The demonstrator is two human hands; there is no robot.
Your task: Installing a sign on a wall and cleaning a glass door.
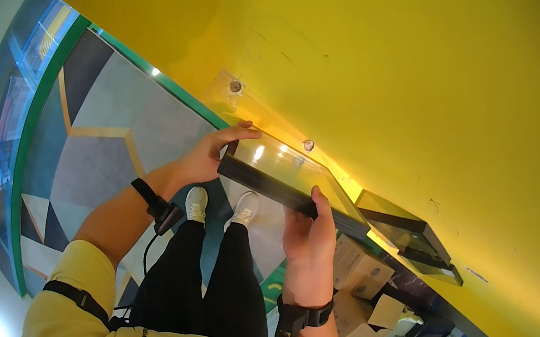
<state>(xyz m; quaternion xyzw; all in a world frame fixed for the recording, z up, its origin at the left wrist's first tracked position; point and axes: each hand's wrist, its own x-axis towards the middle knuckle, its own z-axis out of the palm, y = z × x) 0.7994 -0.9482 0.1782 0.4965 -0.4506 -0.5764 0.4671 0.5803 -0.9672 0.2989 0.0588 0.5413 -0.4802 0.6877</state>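
Note:
A black-framed picture frame with a glass front is held flat against the yellow wall, just below two wall screws. My left hand grips its left end, thumb over the top edge. My right hand grips the lower edge near the middle, thumb up on the frame's side. The glass reflects the yellow wall.
Two more black frames lean on the wall to the right. Cardboard boxes and clutter lie on the floor below them. My legs and white shoes stand on a patterned grey, blue and tan floor with a green border.

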